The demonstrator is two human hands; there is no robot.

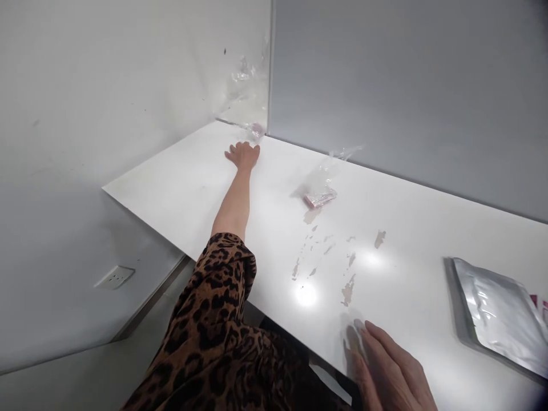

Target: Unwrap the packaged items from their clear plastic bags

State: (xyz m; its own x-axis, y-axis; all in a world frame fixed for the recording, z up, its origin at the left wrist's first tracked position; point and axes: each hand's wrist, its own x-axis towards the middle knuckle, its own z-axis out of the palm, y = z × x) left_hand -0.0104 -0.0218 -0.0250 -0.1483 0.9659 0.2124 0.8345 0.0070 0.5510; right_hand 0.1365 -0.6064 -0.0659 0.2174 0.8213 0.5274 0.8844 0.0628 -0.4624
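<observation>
The right hand was bent at the table edge; its hold I could not tell. Farther lay the packet. Beyond, the nearer left hand was spread, seemingly empty, the clear bag just past its fingers.

Worn garment: brown, black-spotted leopard-print sleeve; loose cuff terminates well behind the person's left fingers.

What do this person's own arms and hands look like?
The left hand and right hand are both bare, with no gloves. The left sleeve is loose cloth in a brown-and-black leopard print, ending in a wide opening on the forearm. No right sleeve shows, and no cables are visible.
</observation>
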